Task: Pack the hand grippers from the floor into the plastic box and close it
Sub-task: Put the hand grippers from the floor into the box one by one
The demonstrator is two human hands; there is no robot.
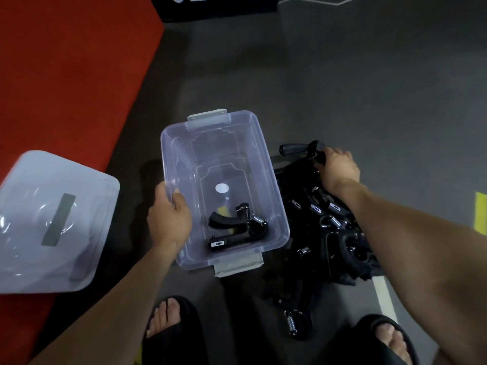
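While gripping, both hands [168,219] outstretched.

Fingertips of the right hand [338,168] buried in the pile of hand grippers [324,227], so grip on any single one not to be told. Pile itself too dark and tangled to count or separate. Left hand [168,219] partly veiled behind the clear wall of the plastic box [274,196]. White lettering on the black block [218,6] cut off by the top edge. Lid [52,219] clipped at the left edge. Yellow marking [481,213] cut by the right edge. Both sandalled feet [168,320] cropped at the bottom.
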